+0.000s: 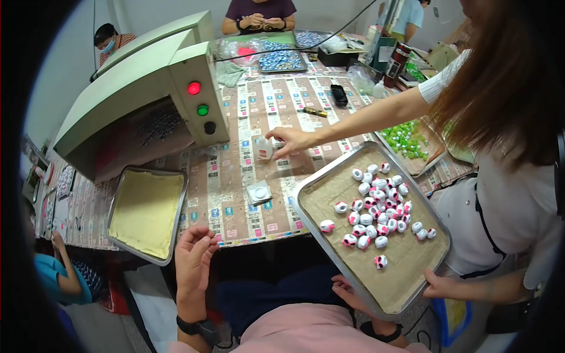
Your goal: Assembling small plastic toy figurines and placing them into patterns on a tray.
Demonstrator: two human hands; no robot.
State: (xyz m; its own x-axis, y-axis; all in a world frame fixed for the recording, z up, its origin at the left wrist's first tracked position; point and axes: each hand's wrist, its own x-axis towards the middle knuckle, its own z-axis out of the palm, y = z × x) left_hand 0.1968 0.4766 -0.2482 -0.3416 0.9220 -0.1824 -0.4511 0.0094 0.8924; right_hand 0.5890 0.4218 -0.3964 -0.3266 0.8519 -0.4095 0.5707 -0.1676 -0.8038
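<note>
My left hand (196, 262) is raised in front of the table's near edge, fingers loosely curled, with nothing visible in it. My right hand (352, 294) is at the lower left edge of a metal tray (322, 240), partly hidden beneath it, and grips it there. On the tray's brown lining lie many small white, pink and black bead-like pieces (382, 206). Another person's hand (438, 286) grasps the tray's lower right edge. That person's other hand (291, 141) reaches across the table to a small white container (263, 148).
A machine (194, 117) with red and green lights stands at left, by a yellow-lined tray (144, 213). A small white square item (259, 192) lies mid-table. Green pieces fill a tray (406, 141) at right. Blue pieces (281, 59) lie farther back, near a seated person.
</note>
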